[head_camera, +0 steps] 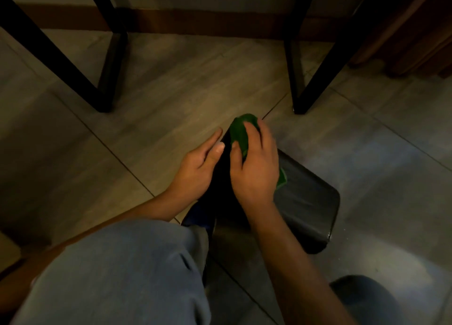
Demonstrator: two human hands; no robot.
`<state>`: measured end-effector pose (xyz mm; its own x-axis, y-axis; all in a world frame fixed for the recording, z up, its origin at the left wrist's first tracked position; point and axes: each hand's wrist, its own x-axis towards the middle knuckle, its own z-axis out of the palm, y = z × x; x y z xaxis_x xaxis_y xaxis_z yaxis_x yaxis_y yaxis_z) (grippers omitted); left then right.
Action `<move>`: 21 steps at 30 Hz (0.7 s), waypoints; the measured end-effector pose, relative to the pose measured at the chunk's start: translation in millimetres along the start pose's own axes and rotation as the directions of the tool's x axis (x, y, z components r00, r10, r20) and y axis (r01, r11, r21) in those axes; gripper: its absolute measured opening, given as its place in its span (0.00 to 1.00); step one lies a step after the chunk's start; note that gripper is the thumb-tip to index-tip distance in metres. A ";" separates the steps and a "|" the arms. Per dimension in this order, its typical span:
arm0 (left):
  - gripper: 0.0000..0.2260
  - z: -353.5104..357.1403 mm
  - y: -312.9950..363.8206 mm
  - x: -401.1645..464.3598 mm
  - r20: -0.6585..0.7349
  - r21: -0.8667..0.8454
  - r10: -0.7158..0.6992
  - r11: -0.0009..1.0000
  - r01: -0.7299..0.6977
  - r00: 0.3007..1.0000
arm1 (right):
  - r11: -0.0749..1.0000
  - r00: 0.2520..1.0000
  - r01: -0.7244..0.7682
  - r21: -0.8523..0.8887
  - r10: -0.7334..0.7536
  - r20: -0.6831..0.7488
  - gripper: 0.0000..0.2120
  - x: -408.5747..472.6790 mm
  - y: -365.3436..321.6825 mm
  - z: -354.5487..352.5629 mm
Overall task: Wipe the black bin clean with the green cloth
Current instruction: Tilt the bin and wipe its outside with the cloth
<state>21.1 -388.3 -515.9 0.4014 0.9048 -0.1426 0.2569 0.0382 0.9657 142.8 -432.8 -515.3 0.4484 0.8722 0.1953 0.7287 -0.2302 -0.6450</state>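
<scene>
The black bin [305, 207] lies on its side on the tiled floor in front of me, its flat side facing up. My right hand [254, 166] presses the green cloth [241, 133] against the bin's far end; a second bit of cloth pokes out under my palm on the right. My left hand [198, 170] rests flat against the bin's left edge, fingers stretched out along it. Most of the cloth is hidden under my right hand.
Black metal table legs [107, 63] stand at the back left and another leg pair [297, 80] at the back right. A brown skirting board runs along the wall. My knees in grey trousers [122, 275] fill the bottom of the view.
</scene>
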 end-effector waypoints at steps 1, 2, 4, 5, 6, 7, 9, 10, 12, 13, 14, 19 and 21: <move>0.19 0.1 -0.5 -0.1 0.003 -0.014 -0.004 1.000 0.004 1.000 | 1.000 0.999 0.026 -0.014 -0.026 0.021 0.22 -22.8 2.3 -4.8; 0.17 1.4 -0.6 -0.2 0.004 -0.021 0.001 1.000 -0.001 1.000 | 0.998 0.998 0.046 -0.035 -0.044 0.055 0.21 -45.6 6.7 -10.9; 0.14 3.8 0.5 0.2 0.011 -0.005 0.001 1.000 -0.001 1.000 | 0.997 0.996 0.032 -0.064 -0.026 0.087 0.22 -82.1 25.7 -24.0; 0.14 4.2 0.7 0.3 0.014 -0.009 -0.014 1.000 0.014 1.000 | 0.997 0.997 -0.019 -0.079 0.025 0.071 0.22 -90.5 39.4 -29.3; 0.13 3.9 1.0 0.4 0.013 -0.018 -0.025 1.000 0.025 1.000 | 0.991 0.994 -0.101 -0.089 0.104 0.029 0.22 -91.5 52.3 -34.1; 0.14 3.2 1.0 -0.1 0.004 -0.019 -0.027 0.999 0.028 1.000 | 0.975 0.978 -0.209 -0.076 0.208 -0.018 0.23 -87.0 64.6 -38.7; 0.14 2.1 2.5 -1.2 -0.016 -0.001 -0.021 1.000 0.021 1.000 | 0.918 0.913 -0.396 0.002 0.395 -0.100 0.25 -66.8 85.4 -48.8; 0.14 2.2 2.9 -1.7 -0.021 0.003 -0.019 1.000 0.020 1.000 | 0.891 0.882 -0.452 0.042 0.453 -0.130 0.26 -53.6 93.4 -54.9; 0.13 2.5 2.6 -2.6 -0.025 0.003 -0.017 1.000 0.017 1.000 | 0.845 0.832 -0.527 0.092 0.535 -0.147 0.25 -27.9 105.1 -65.1; 0.13 2.0 1.9 -2.7 -0.029 0.002 -0.021 1.000 0.021 0.999 | 0.831 0.821 -0.548 0.098 0.556 -0.129 0.23 -18.1 107.4 -68.8; 0.13 1.6 1.4 -2.6 -0.035 -0.005 -0.030 1.000 0.030 0.999 | 0.827 0.819 -0.553 0.105 0.562 -0.114 0.23 -10.2 107.7 -71.9; 0.11 1.0 5.5 -4.3 -0.067 -0.008 -0.041 0.999 0.041 0.997 | 0.773 0.851 -0.446 0.450 0.522 -0.053 0.16 8.9 75.8 -93.1; 0.11 0.9 7.6 -5.2 -0.051 0.002 -0.030 1.000 0.030 0.998 | 0.618 0.825 -0.460 0.637 0.563 0.050 0.09 11.9 63.9 -89.9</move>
<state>21.8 -393.1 -508.0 0.3479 0.9238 -0.1600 0.2709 0.0643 0.9604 241.2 -475.9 -487.7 0.7543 0.6117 -0.2384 -0.0854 -0.2686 -0.9594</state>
